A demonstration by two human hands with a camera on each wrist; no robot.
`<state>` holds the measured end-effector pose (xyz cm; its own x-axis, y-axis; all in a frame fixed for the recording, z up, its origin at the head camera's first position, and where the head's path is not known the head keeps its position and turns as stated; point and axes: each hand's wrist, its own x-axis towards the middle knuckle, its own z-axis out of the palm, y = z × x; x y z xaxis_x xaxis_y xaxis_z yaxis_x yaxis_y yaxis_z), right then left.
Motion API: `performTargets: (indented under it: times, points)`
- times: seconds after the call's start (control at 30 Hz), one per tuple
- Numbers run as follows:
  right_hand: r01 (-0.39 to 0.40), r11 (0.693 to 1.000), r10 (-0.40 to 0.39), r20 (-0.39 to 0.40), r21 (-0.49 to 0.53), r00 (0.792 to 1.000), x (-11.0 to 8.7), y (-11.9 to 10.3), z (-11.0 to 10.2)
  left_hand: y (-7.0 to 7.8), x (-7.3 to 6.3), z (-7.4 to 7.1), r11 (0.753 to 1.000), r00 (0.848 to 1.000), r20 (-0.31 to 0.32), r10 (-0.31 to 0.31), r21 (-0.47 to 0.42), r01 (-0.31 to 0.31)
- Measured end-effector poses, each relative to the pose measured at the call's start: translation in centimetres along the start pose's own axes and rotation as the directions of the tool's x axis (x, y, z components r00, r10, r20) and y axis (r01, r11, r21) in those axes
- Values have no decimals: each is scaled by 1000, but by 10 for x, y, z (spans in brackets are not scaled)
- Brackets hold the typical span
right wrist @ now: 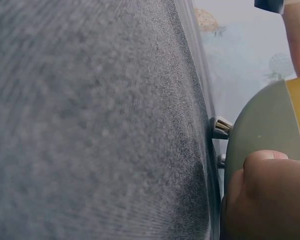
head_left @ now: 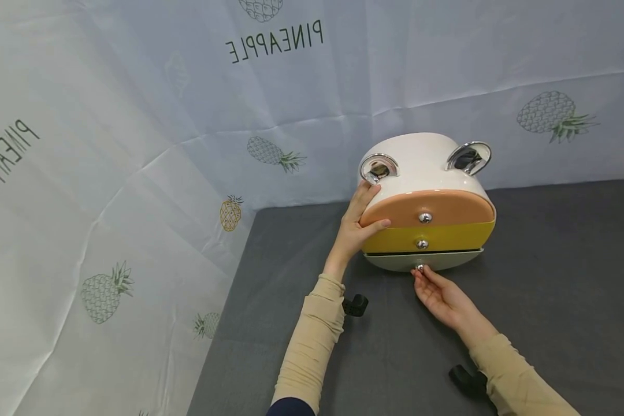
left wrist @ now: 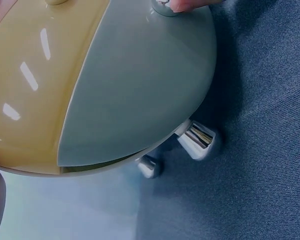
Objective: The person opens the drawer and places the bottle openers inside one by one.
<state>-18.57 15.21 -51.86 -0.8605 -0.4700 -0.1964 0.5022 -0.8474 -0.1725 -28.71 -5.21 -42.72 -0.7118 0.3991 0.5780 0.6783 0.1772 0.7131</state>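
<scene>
A small white storage box [head_left: 416, 156] with rounded sides and three stacked drawers stands on the dark cloth. The top drawer [head_left: 457, 208] is orange, the middle drawer [head_left: 452, 236] yellow, and the bottom drawer [head_left: 390, 262] grey-green. A thin dark gap shows above the bottom drawer, which sticks out slightly. My right hand [head_left: 449, 301] pinches its silver knob [head_left: 420, 268]; in the right wrist view, the thumb covers that knob. Against the box's left side rests my left hand [head_left: 355, 228], fingers extended on the wall and thumb across the front.
Two silver ear-shaped loops, a left loop [head_left: 378, 168] and a right loop [head_left: 469, 158], rise from the box's top. Short metal feet [left wrist: 196, 140] hold it off the dark cloth [head_left: 567, 277]. A pineapple-print curtain [head_left: 312, 86] hangs close behind and along the left.
</scene>
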Motion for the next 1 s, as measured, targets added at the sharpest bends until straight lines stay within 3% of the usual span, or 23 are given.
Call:
performTargets:
  times: [0.3,0.5,0.77,1.0]
  points:
    - [-4,1000,4,22,-4,1000,4,-1,1,0,2,-2,1000,1000,5,21,-14,-21]
    - [3,1000,-3,20,-19,1000,4,-3,3,3,3,-3,1000,1000,20,-18,-4,19]
    - [11,1000,-11,-10,-5,1000,8,-2,5,37,3,-17,998,995,81,-61,18,60]
    - [46,999,-45,-56,4,997,14,1,7,38,2,-23,998,992,111,-58,24,56]
